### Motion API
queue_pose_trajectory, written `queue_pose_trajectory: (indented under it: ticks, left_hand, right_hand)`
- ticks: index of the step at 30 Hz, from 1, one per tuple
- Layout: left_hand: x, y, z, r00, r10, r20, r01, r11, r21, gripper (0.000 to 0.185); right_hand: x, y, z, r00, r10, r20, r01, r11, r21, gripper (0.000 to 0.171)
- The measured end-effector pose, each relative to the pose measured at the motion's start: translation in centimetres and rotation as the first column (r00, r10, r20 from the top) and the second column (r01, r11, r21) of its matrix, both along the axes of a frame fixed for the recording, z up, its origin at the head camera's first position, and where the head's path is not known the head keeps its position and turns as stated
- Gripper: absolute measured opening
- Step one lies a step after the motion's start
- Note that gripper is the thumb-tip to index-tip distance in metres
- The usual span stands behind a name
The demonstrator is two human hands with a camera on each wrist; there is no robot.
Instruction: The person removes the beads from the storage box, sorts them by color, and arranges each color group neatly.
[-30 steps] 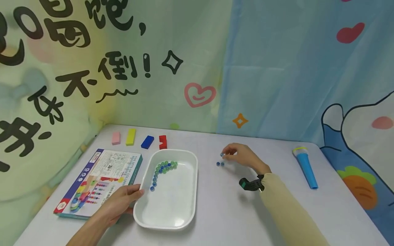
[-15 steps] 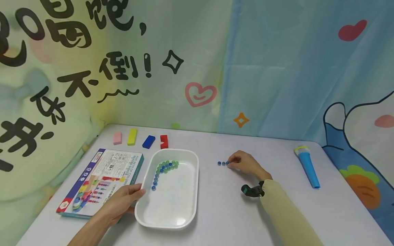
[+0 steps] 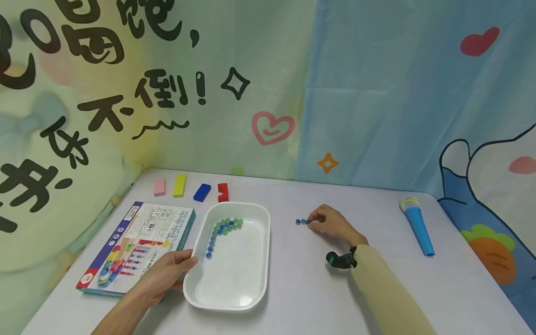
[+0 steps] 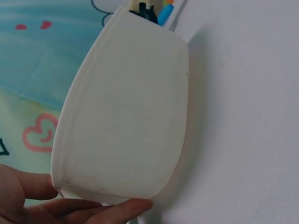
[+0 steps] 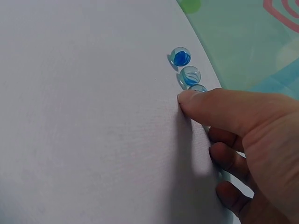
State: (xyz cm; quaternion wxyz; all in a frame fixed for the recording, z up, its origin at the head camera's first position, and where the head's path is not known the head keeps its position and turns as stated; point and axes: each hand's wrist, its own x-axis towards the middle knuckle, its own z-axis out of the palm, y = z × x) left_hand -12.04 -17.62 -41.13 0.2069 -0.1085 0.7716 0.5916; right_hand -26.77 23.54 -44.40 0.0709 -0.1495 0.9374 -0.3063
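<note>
Three blue glass marbles lie in a short row point(image 3: 302, 222) on the pale table. My right hand point(image 3: 328, 223) rests at the right end of that row. In the right wrist view its thumb tip point(image 5: 189, 99) sits on the third marble point(image 5: 198, 87), pinching it with curled fingers, while the other two marbles point(image 5: 180, 57) lie free. A white tray point(image 3: 234, 284) holds a curved line of several blue and green marbles point(image 3: 222, 230). My left hand point(image 3: 165, 274) grips the tray's near-left rim point(image 4: 126, 116), thumb and fingers point(image 4: 117, 207) around its edge.
A printed game box point(image 3: 134, 246) lies left of the tray. Behind it stand pink point(image 3: 159, 187), yellow point(image 3: 179, 185), blue point(image 3: 202, 192) and red point(image 3: 223, 192) blocks. A blue tube with a yellow-ringed end point(image 3: 416, 225) lies at the far right. Patterned cloth walls close the table's back and sides.
One second ago my right hand held a marble above and behind two marbles. It lowered the marble to the table at the row's right end. The left hand stayed put.
</note>
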Motion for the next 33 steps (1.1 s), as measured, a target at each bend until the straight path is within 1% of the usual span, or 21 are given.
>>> queue_pose_trajectory:
  ticks: [6,12,23,27,33]
  left_hand:
    - [-0.02,-0.01,0.04,1.000,0.002,0.006,-0.002,1.000,-0.004,0.051]
    - [0.02,-0.10,0.00,1.000,-0.010,-0.004,0.010,1.000,0.016,0.051]
    - [0.03,-0.02,0.00,1.000,-0.004,-0.003,0.004,1.000,0.006,0.051]
    - [-0.01,-0.10,-0.04,1.000,-0.023,-0.003,0.023,1.000,0.016,0.052]
    - [-0.02,-0.10,-0.14,1.000,-0.024,-0.014,0.024,1.000,0.014,0.051]
  right_hand:
    - [0.02,-0.16,0.02,1.000,-0.011,0.023,0.011,1.000,-0.004,0.016]
    - [0.10,-0.23,0.10,0.999,-0.019,0.042,0.019,1.000,-0.014,0.017]
    - [0.05,0.05,0.05,0.999,-0.011,0.039,0.011,1.000,0.000,0.024]
    - [-0.01,0.22,-0.04,0.999,0.003,0.037,-0.003,1.000,-0.003,0.026]
    - [0.02,0.37,-0.15,0.999,0.008,0.033,-0.008,1.000,-0.011,0.028]
